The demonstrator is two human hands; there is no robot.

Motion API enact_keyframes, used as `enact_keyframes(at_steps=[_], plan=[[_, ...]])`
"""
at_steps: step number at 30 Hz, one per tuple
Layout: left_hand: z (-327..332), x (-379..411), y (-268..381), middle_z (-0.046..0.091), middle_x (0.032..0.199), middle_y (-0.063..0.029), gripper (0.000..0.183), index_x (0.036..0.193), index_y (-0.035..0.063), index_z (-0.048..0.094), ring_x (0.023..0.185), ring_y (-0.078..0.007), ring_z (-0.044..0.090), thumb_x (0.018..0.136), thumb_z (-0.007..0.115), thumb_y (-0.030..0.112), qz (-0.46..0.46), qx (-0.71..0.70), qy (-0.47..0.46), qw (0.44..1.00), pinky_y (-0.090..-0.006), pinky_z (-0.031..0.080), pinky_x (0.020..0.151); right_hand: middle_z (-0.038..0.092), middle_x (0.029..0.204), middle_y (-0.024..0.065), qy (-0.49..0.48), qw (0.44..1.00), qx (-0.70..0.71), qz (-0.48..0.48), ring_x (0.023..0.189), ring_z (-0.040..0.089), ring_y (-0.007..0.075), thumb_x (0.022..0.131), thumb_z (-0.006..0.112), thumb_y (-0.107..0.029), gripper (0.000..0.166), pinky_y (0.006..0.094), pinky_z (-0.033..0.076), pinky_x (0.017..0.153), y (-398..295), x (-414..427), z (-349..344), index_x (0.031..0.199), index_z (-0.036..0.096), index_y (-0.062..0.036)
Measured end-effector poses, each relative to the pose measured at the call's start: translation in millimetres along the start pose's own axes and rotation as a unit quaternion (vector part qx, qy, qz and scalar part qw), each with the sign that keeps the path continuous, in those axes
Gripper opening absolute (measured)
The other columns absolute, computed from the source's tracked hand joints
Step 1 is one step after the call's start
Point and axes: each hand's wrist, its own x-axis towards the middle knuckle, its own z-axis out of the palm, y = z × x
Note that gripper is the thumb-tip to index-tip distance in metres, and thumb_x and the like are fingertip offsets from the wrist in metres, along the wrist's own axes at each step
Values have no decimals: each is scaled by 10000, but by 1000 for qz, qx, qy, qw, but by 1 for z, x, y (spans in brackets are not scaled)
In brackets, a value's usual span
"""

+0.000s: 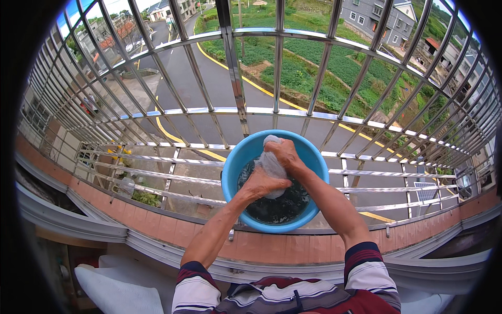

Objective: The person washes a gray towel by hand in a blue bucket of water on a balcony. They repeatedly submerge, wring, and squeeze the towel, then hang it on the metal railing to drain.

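Observation:
A bunched, wet grey-white cloth (273,165) is held over a blue plastic bucket (231,172). My right hand (285,154) grips its upper part, with a bulge of cloth standing out past the fingers. Lower down, my left hand (263,183) is wrapped around the other end, thumb pointing right. Dark, slightly foamy water (282,208) lies in the bucket beneath both hands. Some of the left fingers are hidden behind the cloth.
The bucket stands on the metal bars of a window cage (196,178), just beyond a tiled sill (282,247). Upright bars (235,70) rise in front. A sliding-window track (176,255) runs along the near side. Road and green plots lie far below.

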Motion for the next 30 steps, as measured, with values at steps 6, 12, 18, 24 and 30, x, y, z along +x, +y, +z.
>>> enact_keyframes(at_steps=[6,12,18,24,30], plan=[[9,13,-17,610,1111,-247,995,1370,-93,219,1066,-386,607,662,774,331,-47,271,95,957,-416,475,935,675,892,258,66,986,-148,-44,869,660,400,745,603,-282,358,438,507,789,10,-2,9,913,659,29],[14,12,-10,636,1032,-268,1057,1402,-121,108,991,-426,631,679,750,306,-70,363,102,924,-457,504,858,665,933,254,120,980,-143,-64,924,635,432,771,602,-276,353,472,496,828,1,-20,12,979,600,10],[17,11,-14,607,995,-238,946,1372,-108,173,926,-398,626,716,741,270,38,458,172,871,-476,516,776,668,899,162,76,996,-31,-32,850,644,301,784,664,-347,390,393,492,764,-12,-33,5,958,600,-3],[39,19,-26,570,1007,-201,828,1332,-91,262,930,-352,603,696,734,150,64,550,200,809,-429,533,769,601,812,-8,-43,990,136,7,714,531,87,803,762,-340,312,261,443,639,-9,-39,-20,894,634,-70],[32,-20,12,546,1182,-256,1086,1461,-84,137,1071,-361,575,714,797,347,83,404,168,896,-413,491,908,602,767,13,-52,978,200,27,670,566,119,788,754,-182,182,269,464,622,-13,-41,-22,847,643,-51]])
